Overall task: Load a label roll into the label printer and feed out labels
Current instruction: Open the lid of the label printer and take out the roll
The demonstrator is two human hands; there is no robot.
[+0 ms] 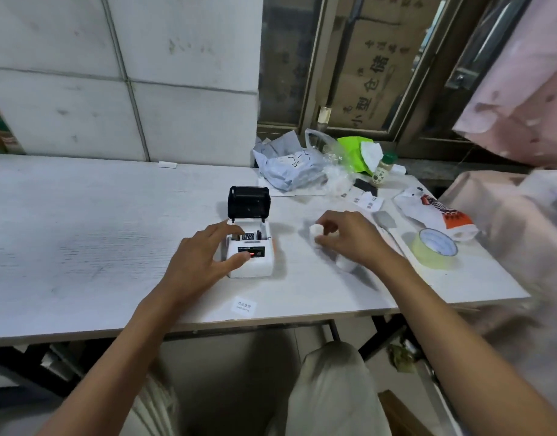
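A small white label printer (253,265) stands mid-table with its black lid (248,202) flipped up, showing the open roll bay; a red light glows on its front panel. My left hand (204,256) grips the printer's left side, thumb on the front, fingers at the bay edge. To the right, my right hand (346,237) pinches a small white label roll (315,230) just above the table. Another white roll (346,263) lies under my right wrist, partly hidden.
A single printed label (243,306) lies near the table's front edge. A yellow tape roll (436,247), a white-and-orange packet (441,212), crumpled bags (289,168) and a small bottle (383,169) crowd the back right. The white table (82,231) stretches to the left.
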